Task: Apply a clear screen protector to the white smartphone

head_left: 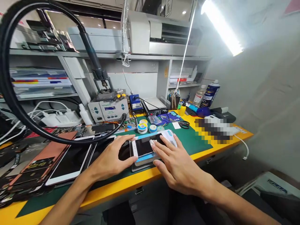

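A: Item, place?
B: White phone [142, 147], on a blue holder [143, 162], on the green mat [194, 140], middle of the desk [140, 184]
A: Hands?
B: Left hand [110, 159] open, fingertips on the phone's edge. Right hand [180, 165] against a white pad [169, 138], grip unclear
A: Risk?
B: Hard pressing could crack the screen; the black hose [56, 139] near the left hand could snag it

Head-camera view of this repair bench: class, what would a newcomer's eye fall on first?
Two bare hands draw the eye at the centre: the left hand and right hand rest on a white smartphone on a blue-edged holder. A thick black cable loops across the left of the view, and a bright strip light glares at upper right.
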Demonstrator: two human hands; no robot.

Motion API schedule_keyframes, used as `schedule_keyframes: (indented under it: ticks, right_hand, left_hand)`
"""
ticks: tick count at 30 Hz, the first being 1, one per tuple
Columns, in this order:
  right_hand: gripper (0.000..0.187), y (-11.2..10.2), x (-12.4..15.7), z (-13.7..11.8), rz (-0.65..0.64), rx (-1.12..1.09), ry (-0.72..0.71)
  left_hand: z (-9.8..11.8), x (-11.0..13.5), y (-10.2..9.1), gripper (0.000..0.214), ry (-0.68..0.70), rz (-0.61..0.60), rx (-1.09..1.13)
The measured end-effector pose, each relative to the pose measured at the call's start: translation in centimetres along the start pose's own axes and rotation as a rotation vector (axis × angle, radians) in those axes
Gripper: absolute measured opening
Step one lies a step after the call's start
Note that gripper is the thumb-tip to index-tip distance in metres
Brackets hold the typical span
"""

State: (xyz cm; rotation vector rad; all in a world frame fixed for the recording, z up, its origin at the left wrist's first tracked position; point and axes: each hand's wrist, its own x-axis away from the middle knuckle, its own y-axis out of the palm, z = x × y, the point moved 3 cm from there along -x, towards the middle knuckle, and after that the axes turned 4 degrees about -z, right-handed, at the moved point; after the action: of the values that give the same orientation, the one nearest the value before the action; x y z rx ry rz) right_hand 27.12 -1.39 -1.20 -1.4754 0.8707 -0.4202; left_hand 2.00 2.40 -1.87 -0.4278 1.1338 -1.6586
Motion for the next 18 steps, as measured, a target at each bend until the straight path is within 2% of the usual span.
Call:
schedule_keyframes:
  ticks: [5, 9, 13, 18]
  right_hand:
    - [0.050, -0.6, 2.1, 2.4, 0.024, 0.052, 0.075]
    - [0.049, -0.9, 2.9, 3.3, 0.034, 0.070, 0.082]
    - [0.048, -0.9, 2.2, 4.0, 0.034, 0.048, 0.087]
    - [0.051, -0.7, -0.3, 5.5, -0.012, -0.010, 0.114]
  left_hand:
    - [-0.2, 0.0, 0.1, 0.065, 0.014, 0.006, -0.031]
    - [-0.4, 0.0, 0.3, 0.064, 0.025, 0.009, -0.037]
    - [-0.7, 0.0, 0.5, 0.072, 0.004, 0.022, -0.036]
    - [-0.9, -0.2, 0.6, 0.073, 0.004, 0.025, -0.055]
